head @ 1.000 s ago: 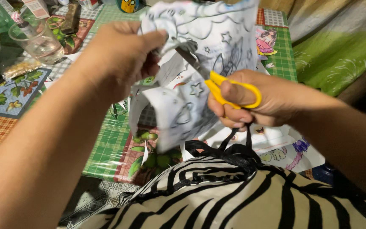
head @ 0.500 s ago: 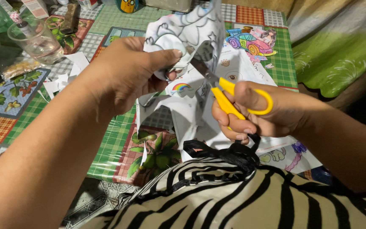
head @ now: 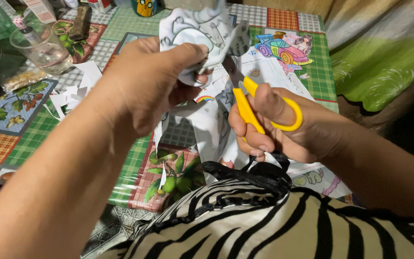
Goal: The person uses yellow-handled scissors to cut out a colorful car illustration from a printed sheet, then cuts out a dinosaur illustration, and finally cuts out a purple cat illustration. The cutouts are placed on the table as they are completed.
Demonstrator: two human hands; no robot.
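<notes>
My left hand (head: 147,84) pinches a white sheet of colouring-page paper (head: 200,33) with black line drawings, holding it up above the table. My right hand (head: 283,127) grips yellow-handled scissors (head: 252,105), thumb through one loop, with the blades pointing up into the paper just right of my left fingers. A cut strip of the same paper (head: 212,127) hangs down between my hands. The blade tips are hidden by the paper.
The table has a green checked cloth with fruit prints (head: 130,163). Paper scraps (head: 70,93) lie at the left. A glass (head: 41,45) stands far left. A coloured car picture (head: 281,48) lies behind my hands. A green cushion (head: 384,57) is at the right.
The held sheet has shrunk and turned as the scissors worked through it. My right hand shifted slightly left and up, and more of the car picture on the table shows.
</notes>
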